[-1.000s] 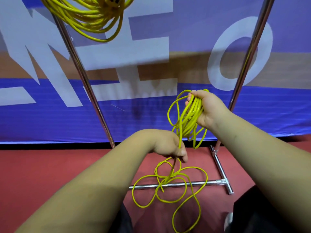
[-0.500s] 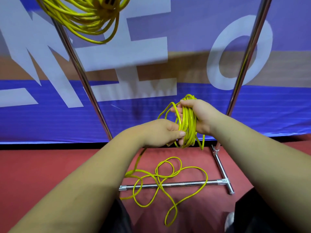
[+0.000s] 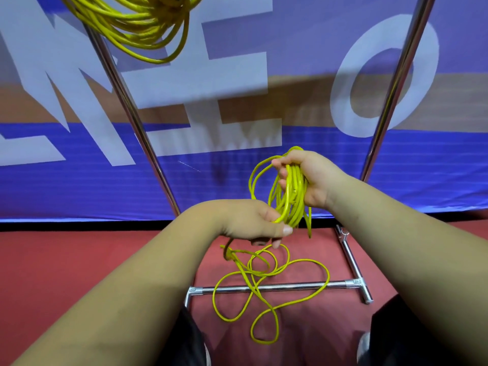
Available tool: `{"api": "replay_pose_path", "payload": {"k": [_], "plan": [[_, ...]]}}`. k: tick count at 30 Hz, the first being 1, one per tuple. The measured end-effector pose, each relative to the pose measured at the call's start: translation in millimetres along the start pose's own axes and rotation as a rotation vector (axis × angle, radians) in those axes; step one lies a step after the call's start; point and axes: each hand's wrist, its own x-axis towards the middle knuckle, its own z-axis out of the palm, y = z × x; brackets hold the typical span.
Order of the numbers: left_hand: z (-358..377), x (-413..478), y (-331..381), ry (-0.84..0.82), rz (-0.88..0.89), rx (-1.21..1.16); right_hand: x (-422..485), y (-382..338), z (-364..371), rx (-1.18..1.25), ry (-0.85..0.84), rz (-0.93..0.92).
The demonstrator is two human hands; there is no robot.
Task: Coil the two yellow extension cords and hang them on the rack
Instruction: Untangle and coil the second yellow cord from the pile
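- We find the right hand (image 3: 314,178) with fingers clamped round the coiled cord (image 3: 293,188).
- Left hand (image 3: 248,223) fingers pinch its lower loops.
- Its slack lies on the floor (image 3: 79,260), across the rack (image 3: 298,286) base.
- Second cord (image 3: 137,25) hangs above.

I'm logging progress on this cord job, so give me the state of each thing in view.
Coiled yellow extension cord: hanging at the top, its support out of view.
Second yellow extension cord: partly coiled, remainder in loose loops on the red floor.
Right hand: grips the coiled bundle.
Left hand: pinches a strand at the bundle's bottom.
Chrome metal rack: upright, loose loops crossing its base bar.
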Motion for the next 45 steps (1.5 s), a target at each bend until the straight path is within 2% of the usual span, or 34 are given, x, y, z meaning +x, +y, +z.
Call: {"api": "replay_pose_path", "payload": {"k": [2, 7, 11, 13, 16, 18, 20, 23, 24, 26, 28, 32, 36, 40, 45], "plan": [[5.1, 2.8, -6.8, -0.061, -0.023, 0.019, 0.7, -9.6, -3.5, 0.107, -0.028, 0.009], [32.5, 29.4, -41.2, -0.162, -0.108, -0.067, -3.9, -27.9, -17.7, 0.156, -0.037, -0.037], [59.9, 45.7, -67.8, -0.216, -0.246, 0.244, -9.2, -33.7, -26.8, 0.182, -0.028, -0.068], [70.5, 50.0, -74.9, -0.234, -0.278, 0.298, -12.1, -34.3, -30.5, 0.165, -0.017, -0.082], [78.6, 52.4, -84.1, -0.163, -0.369, 0.431, -16.0, -36.4, -35.0, 0.167, -0.008, -0.087], [79.1, 53.1, -93.6, -0.157, -0.453, 0.654, -18.4, -40.7, -39.3, 0.183, -0.006, -0.097], [76.9, 51.8, -106.4, -0.219, -0.569, 0.815, -20.9, -45.4, -44.7, 0.203, -0.006, -0.108], [67.3, 43.3, -130.1, -0.271, -0.749, 0.779, -23.9, -48.5, -53.0, 0.16, 0.025, -0.145], [63.0, 39.3, -134.6, -0.25, -0.747, 0.775, -24.1, -48.1, -55.1, 0.115, 0.047, -0.161], [54.9, 34.2, -140.3, -0.106, -0.692, 0.754, -22.9, -45.9, -59.5, 0.002, 0.1, -0.188], [45.1, 30.1, -136.3, 0.051, -0.66, 0.644, -21.5, -44.3, -63.8, -0.114, 0.155, -0.209], [26.4, 22.4, -113.9, 0.359, -0.64, 0.189, -22.4, -40.0, -69.1, -0.408, 0.289, -0.291], [10.2, 15.3, -76.9, 0.518, -0.552, -0.368, -21.4, -29.4, -63.8, -0.565, 0.286, -0.341], [0.3, 17.8, -46.8, 0.548, -0.336, -0.802, -20.7, -10.2, -45.1, -0.621, 0.233, -0.307], [-11.6, 13.5, -15.1, 0.511, -0.014, -1.06, -21.2, 14.0, -20.3, -0.548, 0.144, -0.194]]}}
